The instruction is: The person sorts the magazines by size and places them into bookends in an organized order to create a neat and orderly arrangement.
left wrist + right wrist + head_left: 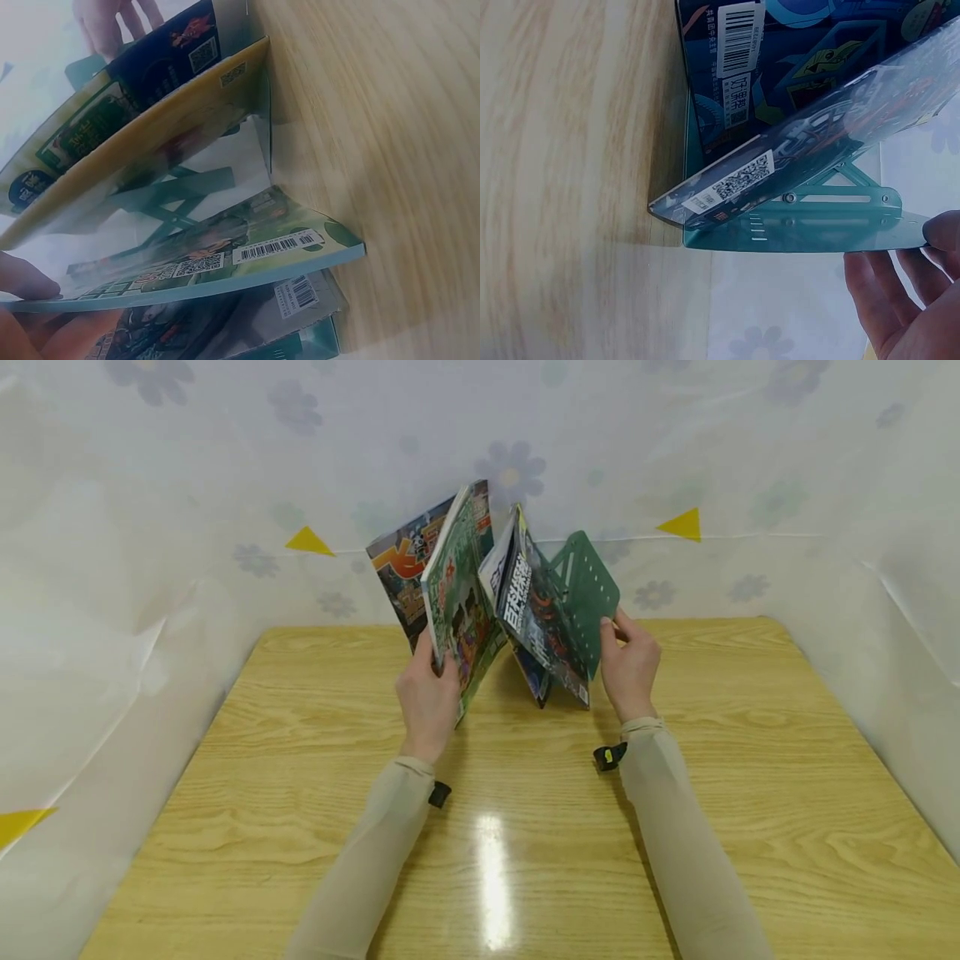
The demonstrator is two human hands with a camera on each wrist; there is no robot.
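Observation:
My left hand [429, 702] grips a thin green book [456, 593] by its near edge, the thumb on its cover. Behind it, on the left, leans a dark book with orange lettering [405, 568]. On the right my right hand [632, 664] pinches the edge of the green end plate [592, 602] of an expandable bookend. Crossed green struts [840, 191] run from that plate in the right wrist view. Against the plate tilts a dark book with white characters [536, 610]; a blue book [780, 60] stands beside it. A V-shaped gap parts the two groups of books.
The books and bookend stand on a wood-grain table [525, 777] near its back edge. A pale flowered sheet [600, 435] hangs behind, bearing yellow triangles [682, 525]. Dark wrist straps [610, 757] show at both sleeves.

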